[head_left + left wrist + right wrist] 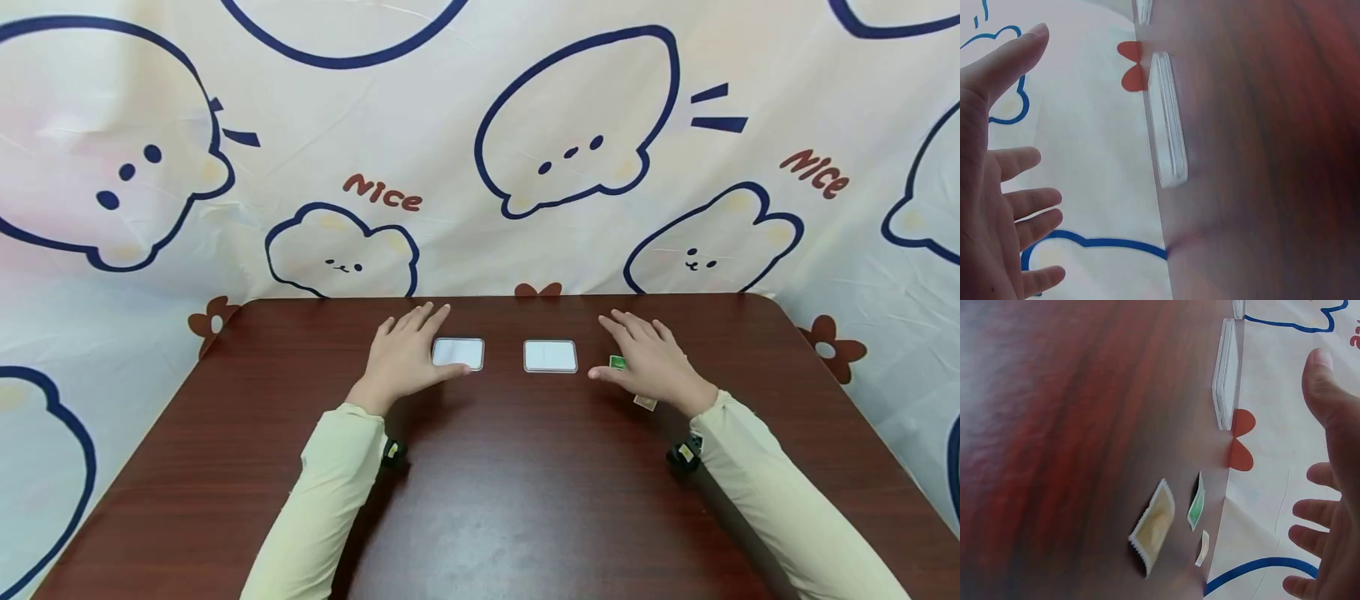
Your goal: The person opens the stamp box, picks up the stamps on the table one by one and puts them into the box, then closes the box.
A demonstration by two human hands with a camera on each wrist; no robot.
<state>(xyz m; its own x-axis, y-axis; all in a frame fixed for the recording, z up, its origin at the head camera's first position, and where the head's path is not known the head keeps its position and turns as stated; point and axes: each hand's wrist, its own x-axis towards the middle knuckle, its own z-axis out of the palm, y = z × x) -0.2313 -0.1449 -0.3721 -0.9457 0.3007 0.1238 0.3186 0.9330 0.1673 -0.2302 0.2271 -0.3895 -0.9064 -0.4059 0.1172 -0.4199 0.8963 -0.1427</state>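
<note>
Dark-brown table (487, 500) carrying white rectangular clear-rimmed case (551, 356). Left of case: left hand (405, 357), fingers spread, empty, hovering beside twin white case (461, 350). Right: right hand (651, 363), likewise empty, hovering above green paper piece (1197, 509), tan serrated paper piece (1155, 531). Seemingly pre-grasp; pickup calling for lowering, pinching.

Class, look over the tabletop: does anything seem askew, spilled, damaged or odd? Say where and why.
Slightly: near the right hand, the tan stamp-like piece appears curled, not flat on the table. No spill shows.
</note>
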